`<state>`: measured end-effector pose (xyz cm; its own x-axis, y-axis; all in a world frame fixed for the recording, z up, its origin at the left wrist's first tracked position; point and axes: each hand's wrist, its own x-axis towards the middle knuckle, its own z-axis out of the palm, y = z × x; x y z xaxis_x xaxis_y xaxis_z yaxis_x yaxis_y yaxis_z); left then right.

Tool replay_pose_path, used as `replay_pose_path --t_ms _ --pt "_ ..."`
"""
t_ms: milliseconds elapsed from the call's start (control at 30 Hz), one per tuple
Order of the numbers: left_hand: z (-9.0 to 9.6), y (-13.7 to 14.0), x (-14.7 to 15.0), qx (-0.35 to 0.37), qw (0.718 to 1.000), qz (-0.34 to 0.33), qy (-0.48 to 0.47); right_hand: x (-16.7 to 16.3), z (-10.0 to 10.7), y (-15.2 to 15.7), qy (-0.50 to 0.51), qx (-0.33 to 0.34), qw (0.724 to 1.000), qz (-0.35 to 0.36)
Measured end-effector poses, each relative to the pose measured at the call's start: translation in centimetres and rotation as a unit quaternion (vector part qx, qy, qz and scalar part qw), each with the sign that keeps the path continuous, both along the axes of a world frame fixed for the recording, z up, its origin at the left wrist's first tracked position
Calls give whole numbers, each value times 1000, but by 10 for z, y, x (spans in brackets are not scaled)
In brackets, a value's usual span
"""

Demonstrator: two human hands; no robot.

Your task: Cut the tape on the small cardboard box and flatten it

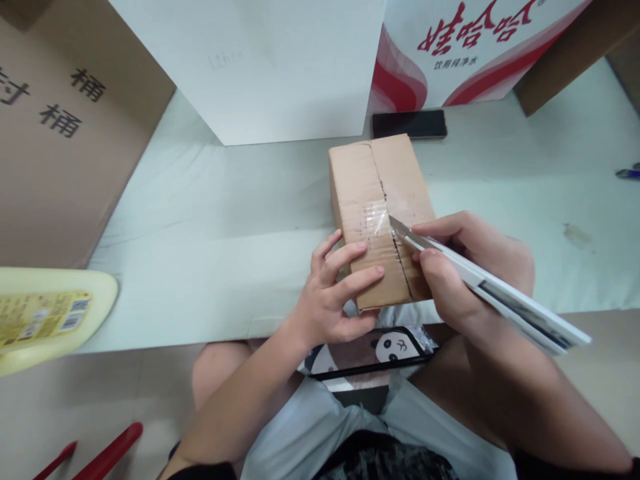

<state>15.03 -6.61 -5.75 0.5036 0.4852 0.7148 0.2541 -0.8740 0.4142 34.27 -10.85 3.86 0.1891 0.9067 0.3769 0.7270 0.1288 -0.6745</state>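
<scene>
Brown cardboard makes up the small box (357, 177), which stands on the cloth-covered desk (240, 267), close to its near edge. The left hand (333, 300) lies at the box's near left corner, fingers spread over the top face and the thumb low against the near end, so it grasps the box. The right hand (493, 250) is to the right of the box, closed around the white handle of a utility knife (493, 290), thumb on one side and index finger on the other. The knife's bare blade (404, 231) reaches over the top of the box, its tip at the middle seam.

The box is plain, with a dark, wavering line along the seam from end to end. A patch of shiny clear tape (377, 219) crosses the top about halfway along, and the cardboard around it looks creased.

The box's long axis runs away from the near edge of the desk, the far end leaning slightly left. The knife lies aslant to it: the blade points towards the far left, and the handle trails back to the right, out past the desk's near edge.

Just beyond the box's far end lies a black phone (409, 125), in front of a red-and-white printed carton (460, 63).
</scene>
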Motion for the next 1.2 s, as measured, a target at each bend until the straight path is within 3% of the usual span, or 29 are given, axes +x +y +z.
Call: replay_pose_path --t_ms 867,1200 --pt "0 0 1 -4 1000 -6 -9 -1 -3 -3 38 6 999 -16" --pt "0 -1 0 -9 1000 -3 -6 3 -1 -4 39 -3 999 22"
